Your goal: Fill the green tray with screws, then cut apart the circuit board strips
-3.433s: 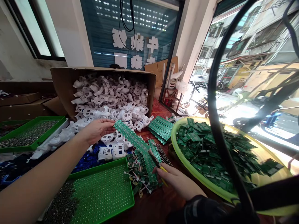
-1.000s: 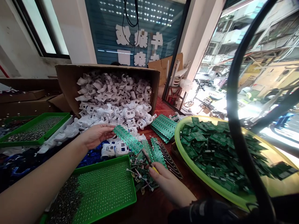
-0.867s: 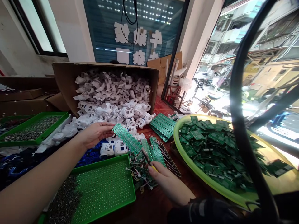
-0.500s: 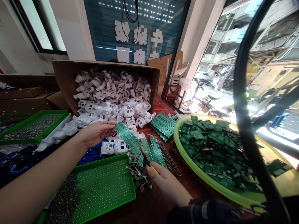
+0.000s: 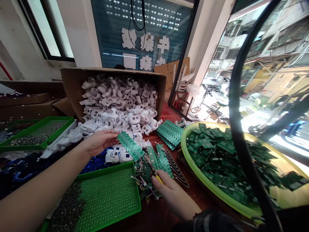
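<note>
My left hand (image 5: pixel 103 141) pinches the far end of a green circuit board strip (image 5: pixel 130 146) between thumb and fingers. The strip slants down to the right, in the air over white plastic shells and loose parts. My right hand (image 5: pixel 166 188) is wrapped round pliers (image 5: pixel 154 170) with yellow handles. Their metal jaws lie close to the strip's near end; whether they touch it I cannot tell. Below the jaws is a heap of small boards with wired connectors (image 5: pixel 145 183). More green board strips (image 5: pixel 164 159) lie just right of the pliers.
A green perforated tray (image 5: pixel 108 193) with small dark metal parts stands in front. Behind, a cardboard box (image 5: pixel 72 93) spills white plastic shells (image 5: pixel 120 96). At right are stacked board panels (image 5: pixel 170 133) and a yellow basin (image 5: pixel 187 154) full of green boards. A black cable (image 5: pixel 236 112) hangs close by.
The strip in my left hand has become shorter at its near end over these seconds. My right hand and the pliers have shifted left along it. Half a second ago, a small piece hung beneath the jaws.
</note>
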`<state>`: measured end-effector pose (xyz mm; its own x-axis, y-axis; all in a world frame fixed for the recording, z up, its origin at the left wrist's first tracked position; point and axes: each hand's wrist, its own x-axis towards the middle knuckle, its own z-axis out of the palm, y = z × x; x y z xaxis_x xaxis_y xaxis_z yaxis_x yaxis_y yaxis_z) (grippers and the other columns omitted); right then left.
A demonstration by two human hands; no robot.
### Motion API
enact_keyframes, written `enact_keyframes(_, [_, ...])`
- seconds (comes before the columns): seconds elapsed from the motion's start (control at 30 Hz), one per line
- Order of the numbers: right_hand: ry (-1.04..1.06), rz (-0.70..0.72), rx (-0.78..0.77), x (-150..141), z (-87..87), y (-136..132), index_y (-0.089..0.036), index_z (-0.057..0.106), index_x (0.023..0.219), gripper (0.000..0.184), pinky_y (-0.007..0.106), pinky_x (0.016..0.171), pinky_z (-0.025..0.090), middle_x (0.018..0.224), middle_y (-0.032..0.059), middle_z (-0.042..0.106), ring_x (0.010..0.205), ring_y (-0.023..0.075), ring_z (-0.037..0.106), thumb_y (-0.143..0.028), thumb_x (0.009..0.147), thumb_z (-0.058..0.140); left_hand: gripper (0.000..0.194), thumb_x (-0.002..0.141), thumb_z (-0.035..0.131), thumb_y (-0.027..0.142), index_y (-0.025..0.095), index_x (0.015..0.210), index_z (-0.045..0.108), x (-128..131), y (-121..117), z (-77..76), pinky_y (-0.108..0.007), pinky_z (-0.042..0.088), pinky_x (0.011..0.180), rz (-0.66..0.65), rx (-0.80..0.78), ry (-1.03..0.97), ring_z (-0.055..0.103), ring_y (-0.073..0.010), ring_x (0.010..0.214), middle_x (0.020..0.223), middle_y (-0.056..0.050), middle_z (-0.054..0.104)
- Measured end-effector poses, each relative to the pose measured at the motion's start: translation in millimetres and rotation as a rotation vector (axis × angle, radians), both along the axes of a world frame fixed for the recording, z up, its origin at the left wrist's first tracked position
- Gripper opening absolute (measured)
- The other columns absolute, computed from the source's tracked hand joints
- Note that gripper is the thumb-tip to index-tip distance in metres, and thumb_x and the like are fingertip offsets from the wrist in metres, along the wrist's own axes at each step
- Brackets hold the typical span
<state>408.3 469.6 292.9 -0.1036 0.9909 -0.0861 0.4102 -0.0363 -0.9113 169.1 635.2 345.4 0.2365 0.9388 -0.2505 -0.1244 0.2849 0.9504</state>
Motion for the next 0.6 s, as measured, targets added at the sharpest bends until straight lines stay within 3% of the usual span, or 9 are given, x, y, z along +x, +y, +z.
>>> enact_keyframes(0.2, [-0.037, -0.007, -0.069, 1.1, 1.5, 0.8, -0.018, 0.053, 0.111, 0.045, 0.031, 0.078, 0.040, 0.099, 0.0070, 0.055, 0.094, 0.0233, 0.050, -0.052, 0.086, 0.036, 0.012, 0.073, 0.059, 0.004, 0.014, 0.078, 0.064, 3.5, -2.9, 8.7, -0.017, 0.055, 0.060, 0.000, 0.080, 0.046, 0.061, -0.0085, 0.060, 0.072, -0.002, 0.063])
enact_keyframes(0.4, [-0.044, 0.010, 0.043, 0.8, 1.5, 4.0, -0.015, 0.058, 0.095, 0.038, 0.032, 0.083, 0.039, 0.094, 0.0080, 0.054, 0.092, 0.0239, 0.051, -0.047, 0.086, 0.039, 0.010, 0.074, 0.060, 0.007, 0.014, 0.080, 0.064, 3.2, -3.9, 9.3, -0.017, 0.054, 0.063, -0.011, 0.125, 0.075, 0.060, -0.0081, 0.063, 0.076, -0.002, 0.060])
enact_keyframes(0.6, [-0.006, 0.018, 0.015, -0.4, 4.3, 2.5, -0.016, 0.055, 0.093, 0.036, 0.030, 0.080, 0.038, 0.093, 0.0075, 0.054, 0.090, 0.0229, 0.050, -0.047, 0.086, 0.039, 0.006, 0.075, 0.061, 0.012, 0.015, 0.080, 0.064, 12.8, -17.7, 18.7, -0.019, 0.054, 0.064, -0.040, 0.130, 0.147, 0.060, -0.0096, 0.064, 0.074, -0.001, 0.059])
